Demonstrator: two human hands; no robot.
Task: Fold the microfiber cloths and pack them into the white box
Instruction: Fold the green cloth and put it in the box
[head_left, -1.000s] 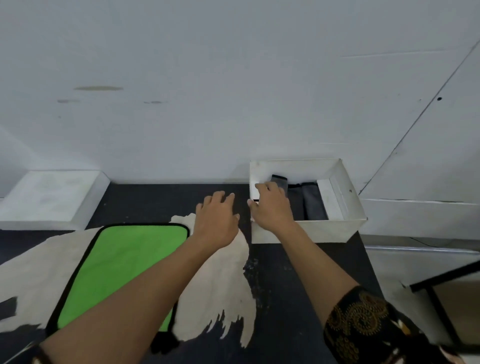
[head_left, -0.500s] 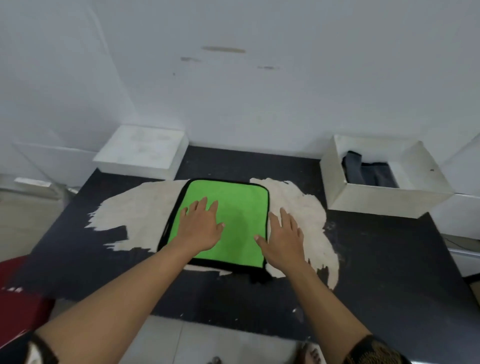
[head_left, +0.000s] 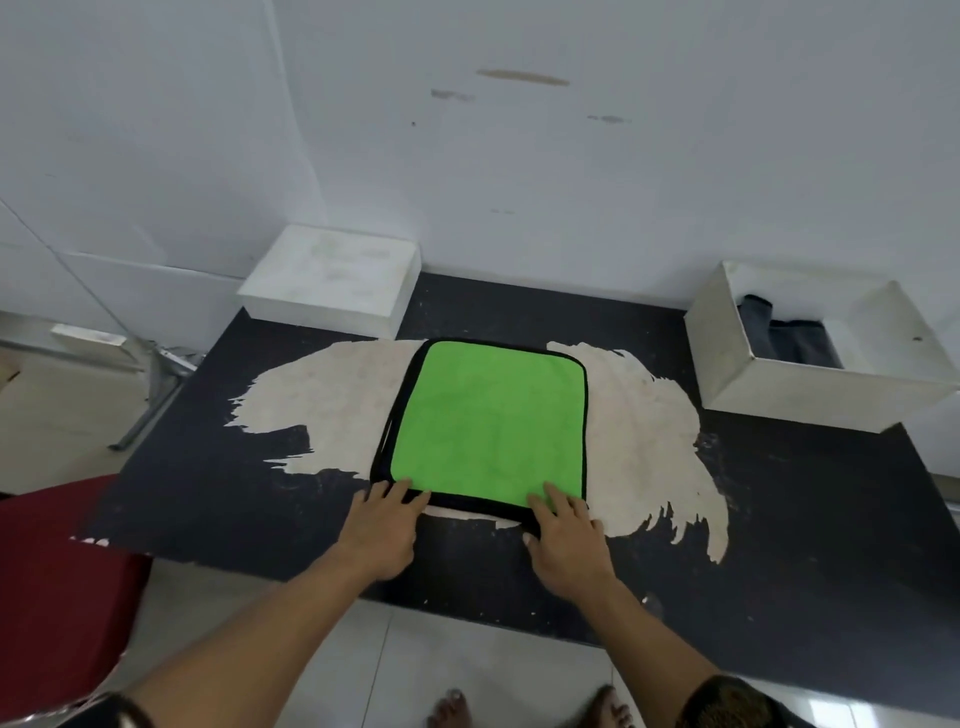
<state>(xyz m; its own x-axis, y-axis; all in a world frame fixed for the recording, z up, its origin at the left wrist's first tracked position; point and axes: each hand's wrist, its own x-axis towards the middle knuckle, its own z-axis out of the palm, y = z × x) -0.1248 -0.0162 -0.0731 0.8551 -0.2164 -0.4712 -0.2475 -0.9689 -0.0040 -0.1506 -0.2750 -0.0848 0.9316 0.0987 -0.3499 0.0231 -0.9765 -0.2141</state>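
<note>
A green microfiber cloth (head_left: 488, 421) with a black border lies flat in the middle of the black table. My left hand (head_left: 382, 530) rests with straight fingers on its near left corner. My right hand (head_left: 566, 535) lies on the near right corner, fingertips on the green surface and thumb at the black edge. The white box (head_left: 810, 395) stands open at the table's far right, apart from both hands. Folded dark grey cloths (head_left: 779, 332) stand inside it against its left wall.
A closed white block (head_left: 332, 280) sits at the back left against the wall. The black table (head_left: 810, 545) has a large worn pale patch under the cloth. A dark red object (head_left: 57, 571) is at the left, below the table edge. Bare feet show on the tiled floor.
My right hand left the white box and both hands came onto the green cloth. They then slid back from its middle to its near edge.
</note>
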